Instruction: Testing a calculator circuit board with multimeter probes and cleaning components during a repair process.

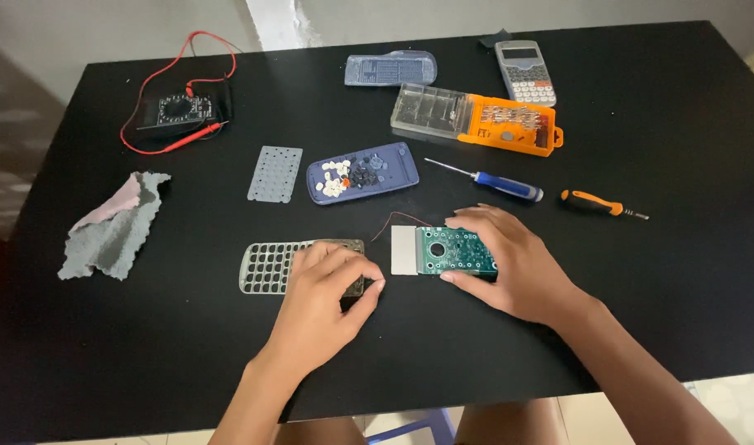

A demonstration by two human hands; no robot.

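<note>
My right hand (pixel 513 264) rests over a green circuit board (pixel 453 250) with a pale display panel (pixel 403 250) at its left end, fingers gripping its top and bottom edges. A thin red wire (pixel 393 219) runs off the board. My left hand (pixel 323 301) presses its fingertips on the right end of a clear grid-shaped keypad frame (pixel 268 266). Both pieces lie flat on the black table (pixel 682 288).
Farther back lie a blue calculator shell (pixel 362 173) holding loose buttons, a grey rubber key mat (pixel 275 174), a blue screwdriver (pixel 496 181), an orange screwdriver (pixel 601 204), an orange bit case (pixel 476 119), a whole calculator (pixel 524 72), a multimeter (pixel 179 111) and a grey cloth (pixel 113 227).
</note>
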